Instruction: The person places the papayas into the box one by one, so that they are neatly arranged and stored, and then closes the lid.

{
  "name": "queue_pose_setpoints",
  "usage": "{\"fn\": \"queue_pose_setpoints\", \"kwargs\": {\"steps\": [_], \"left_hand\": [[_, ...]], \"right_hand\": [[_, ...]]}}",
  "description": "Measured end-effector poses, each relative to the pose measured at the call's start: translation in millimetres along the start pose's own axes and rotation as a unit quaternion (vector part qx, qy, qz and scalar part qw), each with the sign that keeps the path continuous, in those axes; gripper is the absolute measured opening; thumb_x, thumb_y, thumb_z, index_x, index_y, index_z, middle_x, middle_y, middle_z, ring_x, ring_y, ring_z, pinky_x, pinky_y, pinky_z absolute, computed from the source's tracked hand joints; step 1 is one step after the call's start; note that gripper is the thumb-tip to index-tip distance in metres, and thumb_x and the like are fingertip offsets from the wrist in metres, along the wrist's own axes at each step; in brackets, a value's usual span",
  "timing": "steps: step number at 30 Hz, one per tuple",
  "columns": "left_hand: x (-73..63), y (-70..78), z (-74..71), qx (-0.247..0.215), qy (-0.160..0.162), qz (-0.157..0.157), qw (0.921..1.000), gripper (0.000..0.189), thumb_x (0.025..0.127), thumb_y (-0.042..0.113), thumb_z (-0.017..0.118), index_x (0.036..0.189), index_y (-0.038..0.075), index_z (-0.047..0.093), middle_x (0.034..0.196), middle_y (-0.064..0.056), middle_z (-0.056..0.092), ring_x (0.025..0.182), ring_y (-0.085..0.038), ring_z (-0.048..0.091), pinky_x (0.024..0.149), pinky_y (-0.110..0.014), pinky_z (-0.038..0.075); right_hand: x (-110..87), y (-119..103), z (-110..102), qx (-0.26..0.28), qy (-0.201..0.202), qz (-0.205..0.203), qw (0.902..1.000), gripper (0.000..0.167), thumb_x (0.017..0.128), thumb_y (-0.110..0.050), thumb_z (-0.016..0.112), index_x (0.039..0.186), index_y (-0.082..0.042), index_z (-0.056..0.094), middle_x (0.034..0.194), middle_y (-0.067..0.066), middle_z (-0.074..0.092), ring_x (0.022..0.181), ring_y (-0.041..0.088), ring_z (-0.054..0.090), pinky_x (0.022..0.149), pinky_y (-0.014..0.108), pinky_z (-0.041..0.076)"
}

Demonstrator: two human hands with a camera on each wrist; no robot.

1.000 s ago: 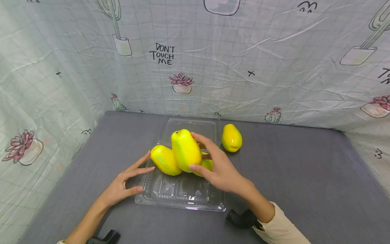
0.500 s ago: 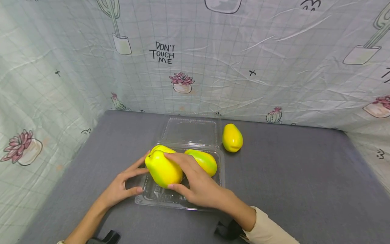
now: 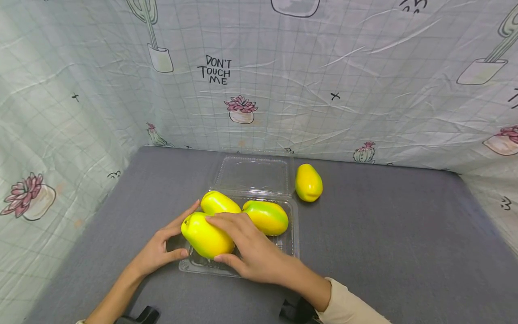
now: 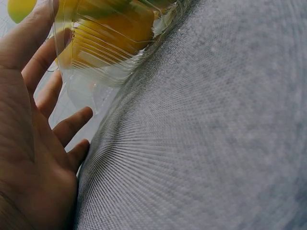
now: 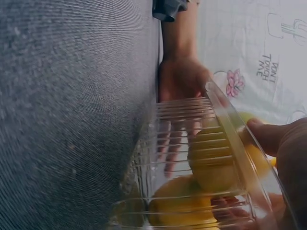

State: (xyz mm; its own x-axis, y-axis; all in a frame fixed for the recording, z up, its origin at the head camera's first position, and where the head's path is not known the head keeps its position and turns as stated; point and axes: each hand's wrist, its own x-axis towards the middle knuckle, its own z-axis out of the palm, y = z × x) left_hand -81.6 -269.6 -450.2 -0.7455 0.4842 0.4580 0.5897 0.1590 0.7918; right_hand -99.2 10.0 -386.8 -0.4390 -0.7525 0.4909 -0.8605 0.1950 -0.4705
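My right hand (image 3: pixel 261 256) grips a yellow-green papaya (image 3: pixel 205 236) over the front left of a clear plastic clamshell box (image 3: pixel 296 249). Two more papayas lie inside the box, a left one (image 3: pixel 218 203) and a right one (image 3: pixel 267 218) showing more green. Beside the box's left edge rests my left hand (image 3: pixel 155 252), its fingers spread and mostly straight. In the left wrist view, fingertips of the left hand (image 4: pixel 29 143) reach the box's ribbed wall (image 4: pixel 105 62). The right wrist view sees the gripped papaya through the clear wall; part of the right hand (image 5: pixel 288 143) is blurred.
The box's lid (image 3: pixel 252 175) lies folded back flat behind it. Another papaya (image 3: pixel 309 183) sits on the grey tabletop (image 3: pixel 384 234) to the right of the lid. A printed cloth (image 3: pixel 283 81) hangs along the back and sides.
My right hand has carried its papaya left and toward me, down to the box's front left. The right papaya in the box is uncovered and has turned slightly. My left hand stays nearly still.
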Motion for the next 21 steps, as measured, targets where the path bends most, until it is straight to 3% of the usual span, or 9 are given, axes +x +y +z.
{"fn": "queue_pose_setpoints", "kwargs": {"steps": [7, 21], "left_hand": [[-1.7, -1.7, 0.2, -0.012, -0.002, -0.005, 0.9999, 0.055, 0.085, 0.019, 0.072, 0.133, -0.002, 0.053, 0.153, -0.028, 0.017, 0.142, -0.034, 0.020, 0.112, -0.026, 0.018], [-1.7, -2.9, 0.1, -0.017, -0.006, -0.003, 0.9998, 0.061, 0.088, 0.039, 0.067, 0.132, -0.002, 0.055, 0.154, -0.026, 0.016, 0.142, -0.035, 0.017, 0.112, -0.025, 0.016]], "right_hand": [[-2.9, -1.0, 4.5, 0.002, -0.033, 0.027, 0.9991, 0.073, 0.089, -0.029, 0.068, 0.149, -0.019, 0.029, 0.145, 0.002, 0.036, 0.125, 0.017, 0.036, 0.104, 0.031, 0.033], [-5.0, 1.3, 9.5, -0.014, -0.037, 0.024, 0.9989, 0.074, 0.089, -0.031, 0.069, 0.150, -0.019, 0.029, 0.145, 0.002, 0.039, 0.119, 0.017, 0.039, 0.099, 0.029, 0.035]]}}
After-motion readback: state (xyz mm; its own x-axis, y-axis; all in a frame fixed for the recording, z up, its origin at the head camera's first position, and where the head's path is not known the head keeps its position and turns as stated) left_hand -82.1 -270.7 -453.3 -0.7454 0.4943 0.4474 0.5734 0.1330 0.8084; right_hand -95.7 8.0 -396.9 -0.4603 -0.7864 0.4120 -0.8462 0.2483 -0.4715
